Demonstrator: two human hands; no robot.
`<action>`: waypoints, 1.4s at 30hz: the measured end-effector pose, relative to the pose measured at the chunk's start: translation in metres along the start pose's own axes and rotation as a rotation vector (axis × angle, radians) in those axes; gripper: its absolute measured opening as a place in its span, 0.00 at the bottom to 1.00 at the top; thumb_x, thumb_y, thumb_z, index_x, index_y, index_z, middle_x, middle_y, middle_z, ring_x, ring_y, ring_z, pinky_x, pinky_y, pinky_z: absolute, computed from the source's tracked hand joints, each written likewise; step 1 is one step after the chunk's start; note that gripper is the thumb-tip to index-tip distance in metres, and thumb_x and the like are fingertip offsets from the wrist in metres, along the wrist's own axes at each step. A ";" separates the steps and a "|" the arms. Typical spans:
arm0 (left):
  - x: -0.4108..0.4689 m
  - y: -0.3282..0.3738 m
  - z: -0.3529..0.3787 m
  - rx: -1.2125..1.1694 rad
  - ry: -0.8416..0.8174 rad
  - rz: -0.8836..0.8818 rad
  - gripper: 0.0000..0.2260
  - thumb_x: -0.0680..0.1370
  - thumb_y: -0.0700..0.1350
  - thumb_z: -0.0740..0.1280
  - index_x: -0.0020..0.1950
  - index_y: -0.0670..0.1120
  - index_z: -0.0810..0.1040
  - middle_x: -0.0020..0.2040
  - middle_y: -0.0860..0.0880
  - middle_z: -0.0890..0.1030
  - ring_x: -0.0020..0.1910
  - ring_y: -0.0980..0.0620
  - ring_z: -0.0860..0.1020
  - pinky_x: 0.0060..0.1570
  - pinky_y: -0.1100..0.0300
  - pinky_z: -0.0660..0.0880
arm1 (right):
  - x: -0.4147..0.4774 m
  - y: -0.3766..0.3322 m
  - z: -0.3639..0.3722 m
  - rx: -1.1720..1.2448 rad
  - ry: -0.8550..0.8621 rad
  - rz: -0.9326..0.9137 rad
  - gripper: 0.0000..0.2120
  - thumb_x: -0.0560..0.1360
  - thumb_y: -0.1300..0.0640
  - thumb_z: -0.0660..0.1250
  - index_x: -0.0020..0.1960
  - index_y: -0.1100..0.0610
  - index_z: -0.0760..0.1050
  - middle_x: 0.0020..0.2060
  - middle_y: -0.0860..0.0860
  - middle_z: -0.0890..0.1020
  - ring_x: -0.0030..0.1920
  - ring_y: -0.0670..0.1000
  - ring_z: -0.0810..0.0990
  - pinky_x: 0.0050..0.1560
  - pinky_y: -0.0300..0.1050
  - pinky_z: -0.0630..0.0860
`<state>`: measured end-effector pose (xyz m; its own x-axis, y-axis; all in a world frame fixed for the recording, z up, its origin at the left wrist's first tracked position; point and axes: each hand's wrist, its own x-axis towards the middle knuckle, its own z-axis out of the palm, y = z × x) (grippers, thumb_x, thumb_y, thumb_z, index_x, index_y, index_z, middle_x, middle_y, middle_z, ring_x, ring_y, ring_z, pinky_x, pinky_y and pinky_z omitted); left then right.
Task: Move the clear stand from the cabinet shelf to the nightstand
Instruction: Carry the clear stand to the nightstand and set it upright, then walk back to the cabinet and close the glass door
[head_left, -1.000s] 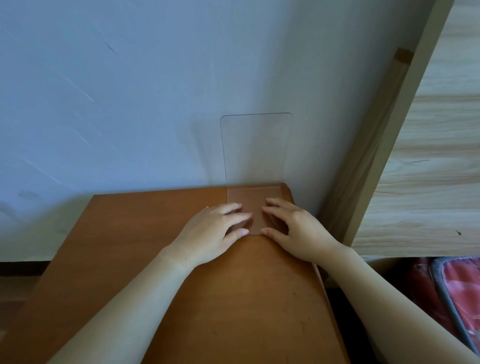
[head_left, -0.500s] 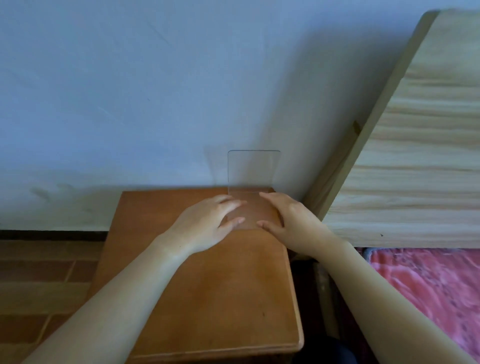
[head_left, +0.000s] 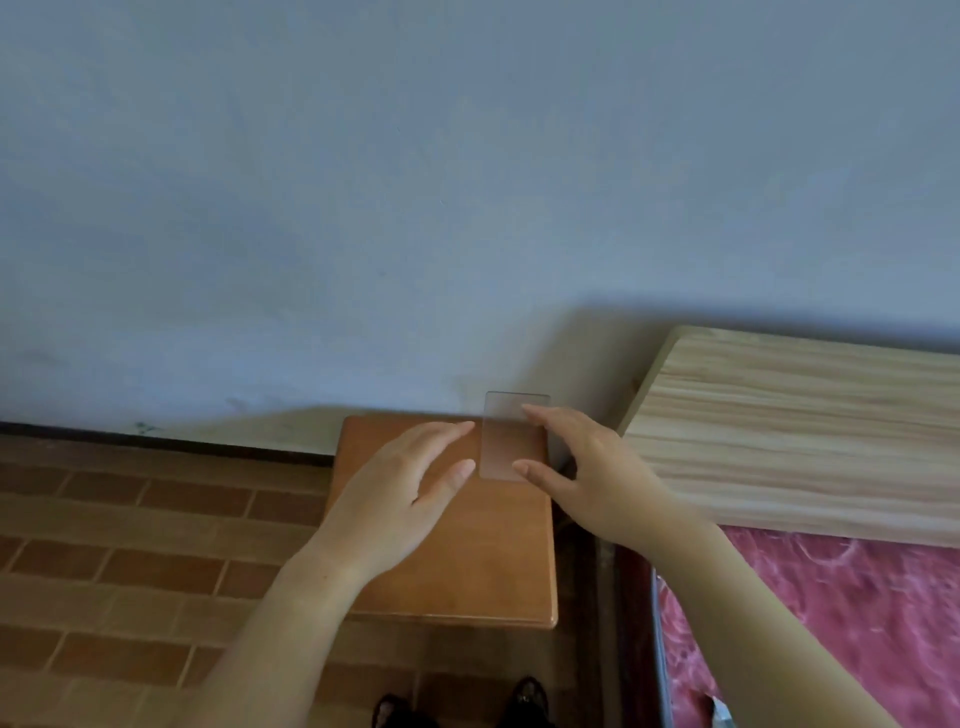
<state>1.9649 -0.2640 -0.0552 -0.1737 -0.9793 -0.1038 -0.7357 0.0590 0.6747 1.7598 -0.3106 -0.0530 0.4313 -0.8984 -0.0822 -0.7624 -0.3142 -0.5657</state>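
Both hands have lifted off the stand's base since the earlier pictures, and the view has pulled back and up, so the brick-patterned floor (head_left: 130, 525) and two dark shoe tips (head_left: 530, 699) now show. The small reddish-brown wooden nightstand (head_left: 467, 571) is the landmark. On its tabletop, at the far right corner against the pale blue-grey wall (head_left: 415, 182), stands the clear L-shaped plastic stand (head_left: 511, 452), its flat foot on the wood and its upright plate rising at the wall. The left hand (head_left: 405, 488) hovers over the nightstand's far middle, fingers spread wide and loose, thumb tip just beside the stand's left edge, holding nothing. The right hand (head_left: 582, 467) is over the nightstand's right edge, also spread open; its forefinger overlaps the upright plate and its thumb lies near the foot's near corner, though contact cannot be judged from this angle. Right of the nightstand lie a pale wood-grain headboard (head_left: 805, 441) and a red patterned bedcover (head_left: 857, 623).
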 end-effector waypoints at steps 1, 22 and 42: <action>-0.004 0.008 -0.009 0.001 0.002 0.003 0.21 0.76 0.61 0.53 0.69 0.62 0.62 0.66 0.67 0.63 0.63 0.70 0.59 0.62 0.67 0.59 | -0.002 -0.007 -0.007 -0.002 0.007 -0.002 0.28 0.74 0.42 0.62 0.71 0.50 0.62 0.68 0.47 0.70 0.66 0.46 0.68 0.64 0.40 0.63; -0.116 0.052 -0.034 0.097 0.371 -0.328 0.21 0.77 0.60 0.54 0.69 0.60 0.64 0.67 0.65 0.64 0.66 0.68 0.60 0.63 0.67 0.59 | -0.021 -0.078 -0.018 0.150 -0.189 -0.414 0.25 0.75 0.39 0.58 0.69 0.46 0.63 0.68 0.42 0.69 0.66 0.42 0.67 0.62 0.36 0.63; -0.397 0.000 -0.054 0.062 0.800 -0.800 0.20 0.76 0.64 0.51 0.68 0.67 0.59 0.64 0.70 0.58 0.63 0.73 0.55 0.56 0.72 0.55 | -0.112 -0.320 0.116 -0.066 -0.655 -0.951 0.27 0.73 0.36 0.56 0.71 0.41 0.58 0.71 0.41 0.64 0.68 0.44 0.65 0.67 0.48 0.67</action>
<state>2.0691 0.1140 0.0248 0.8135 -0.5811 0.0227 -0.4823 -0.6523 0.5847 2.0114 -0.0738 0.0415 0.9972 0.0351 -0.0664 -0.0104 -0.8109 -0.5851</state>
